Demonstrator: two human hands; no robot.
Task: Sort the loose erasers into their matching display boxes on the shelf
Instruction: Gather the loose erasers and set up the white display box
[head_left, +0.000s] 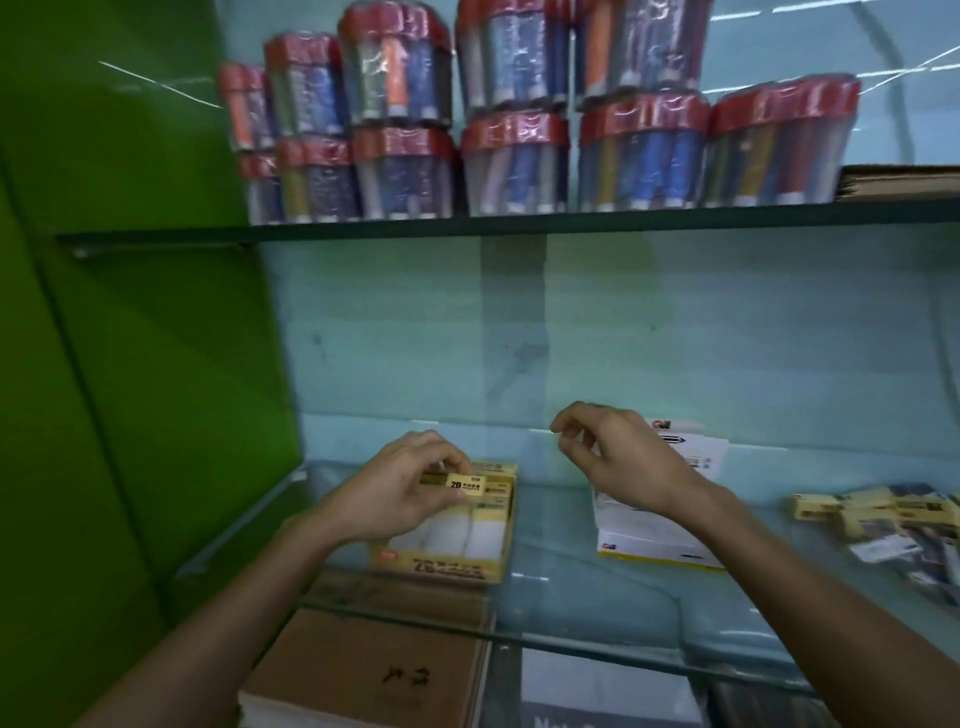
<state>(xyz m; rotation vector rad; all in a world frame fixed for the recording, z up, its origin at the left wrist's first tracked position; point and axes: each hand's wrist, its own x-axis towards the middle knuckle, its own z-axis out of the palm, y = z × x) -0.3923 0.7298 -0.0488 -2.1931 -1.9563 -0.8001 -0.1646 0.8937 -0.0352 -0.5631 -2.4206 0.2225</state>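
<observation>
My left hand (405, 488) pinches a small yellow 2B eraser (466, 484) just above the back of the yellow 2B display box (449, 564), which stands on the glass shelf (571, 587) and holds rows of erasers. My right hand (613, 457) hovers to the right with its fingers loosely curled and nothing in it. It hangs over a white display box with a yellow edge (660, 548). A heap of loose yellow and dark erasers (893, 525) lies at the shelf's right end.
A green wall panel (130, 364) closes the left side. The upper shelf carries stacked red-topped wrapped packs (519, 156). Below the glass lie brown cardboard boxes (374, 670) and a white pack (597, 680).
</observation>
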